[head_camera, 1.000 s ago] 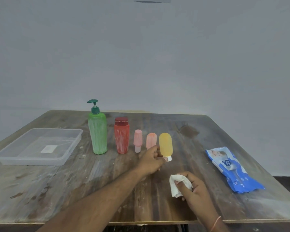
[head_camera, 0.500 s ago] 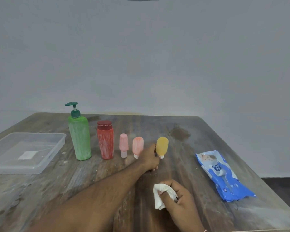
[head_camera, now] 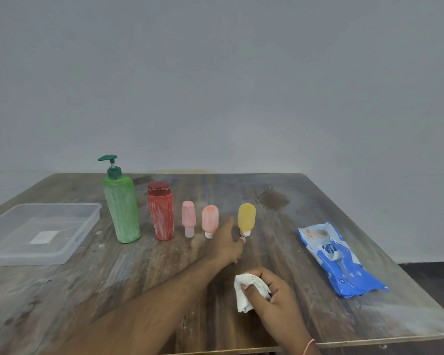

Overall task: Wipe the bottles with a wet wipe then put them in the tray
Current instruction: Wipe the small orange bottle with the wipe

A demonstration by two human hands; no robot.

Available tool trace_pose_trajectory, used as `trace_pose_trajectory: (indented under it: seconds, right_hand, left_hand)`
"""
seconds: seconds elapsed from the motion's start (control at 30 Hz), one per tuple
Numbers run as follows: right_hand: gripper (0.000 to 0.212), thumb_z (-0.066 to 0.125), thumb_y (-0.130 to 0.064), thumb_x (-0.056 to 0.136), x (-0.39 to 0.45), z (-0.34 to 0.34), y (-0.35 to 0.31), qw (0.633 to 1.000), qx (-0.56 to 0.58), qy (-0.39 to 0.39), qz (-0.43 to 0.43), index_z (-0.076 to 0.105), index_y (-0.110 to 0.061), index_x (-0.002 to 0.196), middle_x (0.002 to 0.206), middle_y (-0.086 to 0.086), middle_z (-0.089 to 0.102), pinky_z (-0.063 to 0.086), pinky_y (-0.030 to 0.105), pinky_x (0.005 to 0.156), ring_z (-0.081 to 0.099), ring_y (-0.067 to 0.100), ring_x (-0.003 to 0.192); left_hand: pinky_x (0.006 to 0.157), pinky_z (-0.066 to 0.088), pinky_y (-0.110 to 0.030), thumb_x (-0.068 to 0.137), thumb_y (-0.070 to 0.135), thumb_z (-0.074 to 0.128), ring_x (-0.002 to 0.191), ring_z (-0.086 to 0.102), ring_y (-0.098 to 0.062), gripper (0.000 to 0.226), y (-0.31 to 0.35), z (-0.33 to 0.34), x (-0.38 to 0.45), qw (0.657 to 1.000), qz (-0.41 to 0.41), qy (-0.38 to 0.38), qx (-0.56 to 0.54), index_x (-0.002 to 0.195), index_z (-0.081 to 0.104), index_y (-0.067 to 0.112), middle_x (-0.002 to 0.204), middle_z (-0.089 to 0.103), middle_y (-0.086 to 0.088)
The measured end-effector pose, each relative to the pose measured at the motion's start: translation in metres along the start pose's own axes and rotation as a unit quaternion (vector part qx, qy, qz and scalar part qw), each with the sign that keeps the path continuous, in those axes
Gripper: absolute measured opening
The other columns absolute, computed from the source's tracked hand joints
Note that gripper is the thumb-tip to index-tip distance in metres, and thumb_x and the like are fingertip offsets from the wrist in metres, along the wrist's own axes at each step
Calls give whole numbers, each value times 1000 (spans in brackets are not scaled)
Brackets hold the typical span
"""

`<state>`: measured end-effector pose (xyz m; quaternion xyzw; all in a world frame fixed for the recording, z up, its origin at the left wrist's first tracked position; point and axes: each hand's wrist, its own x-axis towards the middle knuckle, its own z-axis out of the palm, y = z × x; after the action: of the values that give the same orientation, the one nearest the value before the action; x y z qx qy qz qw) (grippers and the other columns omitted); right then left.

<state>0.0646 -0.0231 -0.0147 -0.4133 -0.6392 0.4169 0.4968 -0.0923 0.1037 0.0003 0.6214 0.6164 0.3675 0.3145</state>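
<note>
Several bottles stand in a row on the wooden table: a green pump bottle (head_camera: 122,210), a red bottle (head_camera: 161,213), a small pink bottle (head_camera: 188,218), a small salmon bottle (head_camera: 210,220) and a small yellow bottle (head_camera: 246,218), all three small ones cap down. My left hand (head_camera: 224,245) reaches between the salmon and yellow bottles with fingers relaxed, holding nothing, fingertips just short of the yellow bottle's cap. Nearer to me, my right hand (head_camera: 272,298) grips a crumpled white wet wipe (head_camera: 244,293). The clear plastic tray (head_camera: 69,249) lies at the left.
A blue wet-wipe pack (head_camera: 340,260) lies on the table's right side. The table's front edge runs close under my right wrist, and a grey wall stands behind the table.
My left hand let go of the yellow bottle, which now stands on the table, and drew back a little. The right hand still holds the wipe.
</note>
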Motion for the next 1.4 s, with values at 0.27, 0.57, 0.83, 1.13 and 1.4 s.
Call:
trace_pose_trajectory:
  seconds: [0.27, 0.57, 0.83, 1.13, 1.4]
  right_hand:
    - [24, 71, -47, 92, -2, -1, 3, 1000, -17, -3, 17, 80, -29, 105, 89, 3, 78, 60, 49, 82, 75, 26, 86]
    - [13, 74, -36, 95, -2, -1, 1, 999, -24, 7, 25, 81, -26, 100, 88, 4, 77, 59, 36, 79, 74, 25, 86]
    - [16, 70, -10, 102, 0, 0, 3, 999, -34, 2, 30, 81, -22, 101, 84, 4, 77, 56, 34, 74, 71, 18, 79]
    - [14, 73, -14, 101, -6, 20, -14, 998, -57, 17, 22, 81, -24, 97, 86, -1, 78, 57, 25, 75, 74, 14, 83]
    - [14, 75, -17, 99, 1, 101, -31, 999, -12, 30, -16, 81, -30, 101, 92, -7, 81, 61, 24, 77, 76, 12, 90]
  left_hand:
    - [73, 47, -18, 97, 37, 70, 92, 63, 10, 32, 14, -51, -41, 975, 100, 196, 13, 126, 59, 42, 92, 70, 22]
    - [75, 61, -41, 99, 44, 54, 76, 70, -21, 23, 1, -81, -13, 984, 24, 128, 124, 99, 65, 24, 80, 69, 5]
    - [78, 60, -38, 102, 38, 65, 87, 68, -15, 13, -15, -98, -59, 994, 47, 92, -46, 114, 67, 34, 98, 69, 4]
    - [91, 63, -54, 114, 28, 45, 116, 73, -43, 30, -54, -145, -147, 876, -122, -91, -458, 143, 45, 35, 132, 74, -14]
    - [93, 58, -35, 98, -2, 69, 112, 71, -25, 53, -71, -153, -155, 939, -83, -104, -317, 141, 52, 23, 125, 78, -2]
